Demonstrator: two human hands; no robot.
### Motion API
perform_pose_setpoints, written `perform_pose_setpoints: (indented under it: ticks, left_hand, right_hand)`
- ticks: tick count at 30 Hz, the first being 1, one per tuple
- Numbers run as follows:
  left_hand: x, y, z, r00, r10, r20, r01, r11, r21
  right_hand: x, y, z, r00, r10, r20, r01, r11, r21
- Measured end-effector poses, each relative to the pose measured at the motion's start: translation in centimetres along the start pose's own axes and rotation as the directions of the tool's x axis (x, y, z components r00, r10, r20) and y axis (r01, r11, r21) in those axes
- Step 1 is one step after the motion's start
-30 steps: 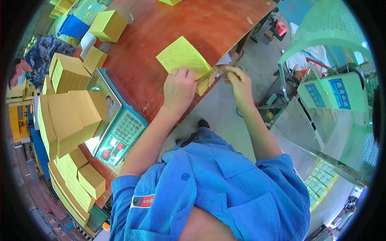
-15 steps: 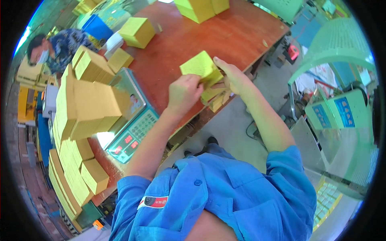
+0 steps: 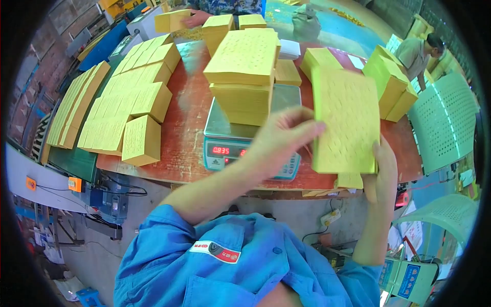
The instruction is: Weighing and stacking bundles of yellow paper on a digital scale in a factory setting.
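Observation:
My right hand (image 3: 382,171) holds a thick stack of yellow perforated paper (image 3: 348,120) from its lower right side, tilted up over the table's front edge. At the stack's left edge, my left hand (image 3: 289,135) pinches it between thumb and fingers; the fingertips behind it are hidden. Left of the stack stands a teal digital scale (image 3: 212,146) with red lit digits, partly covered by my left forearm. Piled on the scale's metal plate are yellow paper blocks (image 3: 243,77). A smaller yellow piece (image 3: 350,180) shows just below the held stack.
Rows of yellow paper blocks (image 3: 128,97) fill the left of the reddish table (image 3: 184,117). More blocks (image 3: 391,84) stand at the right, near a green perforated chair back (image 3: 442,123). Across the table, a co-worker's hand (image 3: 197,19) is at a yellow block. Another person (image 3: 417,56) is at far right.
My view has swung left, bringing the scale to the middle. The yellow stack in my hands is now raised, its broad face toward me; my left hand has shifted to its left edge.

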State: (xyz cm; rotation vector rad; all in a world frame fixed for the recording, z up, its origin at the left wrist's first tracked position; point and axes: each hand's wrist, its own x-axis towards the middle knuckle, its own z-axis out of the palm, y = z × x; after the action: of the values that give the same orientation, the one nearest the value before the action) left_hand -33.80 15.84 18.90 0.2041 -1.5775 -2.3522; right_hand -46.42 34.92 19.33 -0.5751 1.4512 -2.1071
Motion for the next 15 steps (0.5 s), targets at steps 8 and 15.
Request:
perform_pose_setpoints:
  ticks: [8, 15]
  left_hand:
    - [1.3, 14.7, -10.4, 0.948, 0.304, -0.089, -0.258, 0.904, 0.340]
    - [5.0, 15.6, -17.9, 0.982, 0.087, -0.168, -0.006, 0.904, 0.427]
  right_hand:
    - [10.1, -2.8, 12.8, 0.949, -0.127, 0.288, 0.215, 0.930, -0.299]
    - [13.8, -1.2, 16.8, 0.950, 0.084, 0.299, 0.040, 0.922, -0.386]
